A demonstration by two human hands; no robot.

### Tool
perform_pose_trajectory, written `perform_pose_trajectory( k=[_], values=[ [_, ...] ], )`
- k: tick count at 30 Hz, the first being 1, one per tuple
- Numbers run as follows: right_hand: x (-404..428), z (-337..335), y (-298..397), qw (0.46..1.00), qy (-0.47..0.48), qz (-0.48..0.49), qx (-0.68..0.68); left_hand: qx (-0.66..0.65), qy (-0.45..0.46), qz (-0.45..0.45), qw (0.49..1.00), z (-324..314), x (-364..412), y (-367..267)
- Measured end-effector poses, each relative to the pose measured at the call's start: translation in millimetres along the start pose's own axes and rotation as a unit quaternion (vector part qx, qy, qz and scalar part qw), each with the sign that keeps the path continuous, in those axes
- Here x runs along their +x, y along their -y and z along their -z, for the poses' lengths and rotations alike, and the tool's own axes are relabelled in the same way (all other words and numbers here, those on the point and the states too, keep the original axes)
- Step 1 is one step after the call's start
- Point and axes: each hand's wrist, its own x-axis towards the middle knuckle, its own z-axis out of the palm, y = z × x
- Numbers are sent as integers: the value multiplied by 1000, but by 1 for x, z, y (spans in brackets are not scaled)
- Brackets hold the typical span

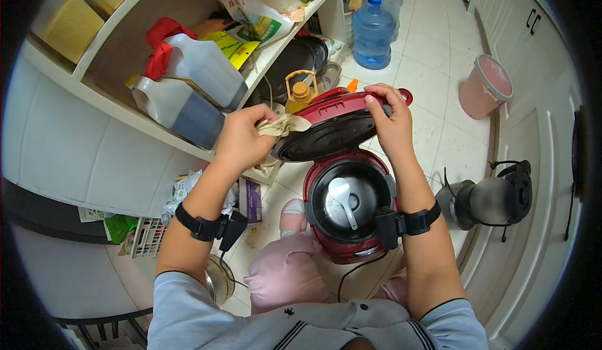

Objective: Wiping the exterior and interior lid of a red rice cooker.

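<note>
A red electric cooker (348,254) stands on the floor before me with its lid (336,136) raised; its round outer side is red and its inner side black. My left hand (249,136) grips a crumpled beige cloth (287,125), which touches the left end of the lid. At the right end, my right hand (390,117) holds the lid's rim between thumb and fingers. Inside the black inner pot (371,209) lies a white rice paddle (341,192). A black cable runs from the cooker's base towards me.
Left, a shelf (155,126) holds jugs of dark liquid (195,126) and bags. An oil bottle (301,97) stands behind the lid. Water bottles (374,35) are at the back. Right are a pink bin (479,91), a metal appliance (458,204) and cabinets (517,110). A purple box (253,202) is near my foot.
</note>
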Motion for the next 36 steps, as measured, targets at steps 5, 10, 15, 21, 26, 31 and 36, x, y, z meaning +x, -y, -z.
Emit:
perform_pose_trajectory(
  k=[5, 10, 15, 21, 26, 31, 36],
  values=[
    [0, -1, 3, 1000, 15, -2, -5, 10, -4, -7, 1000, -3, 2, 3],
    [0, 2, 2, 999, 26, -23, 9, -31, -24, -46, 998, -25, 24, -18],
    [-2, 8, 5, 998, 47, -29, 4, -393, 14, 122, 911, 1, 3, -2],
    [-10, 3, 38, 988, -35, 96, -114, -566, 50, 207, 796, 14, -19, -6],
    [-45, -27, 105, 978, 175, 115, -12, -552, 26, 201, 809, -8, -27, -12],
    [-58, -32, 98, 932, 194, -213, 219, -532, 52, 201, 821, -5, -38, -19],
    [-60, -33, 97, 883, 202, -309, 289, -86, -248, -118, 958, 10, -53, -35]
  ],
)
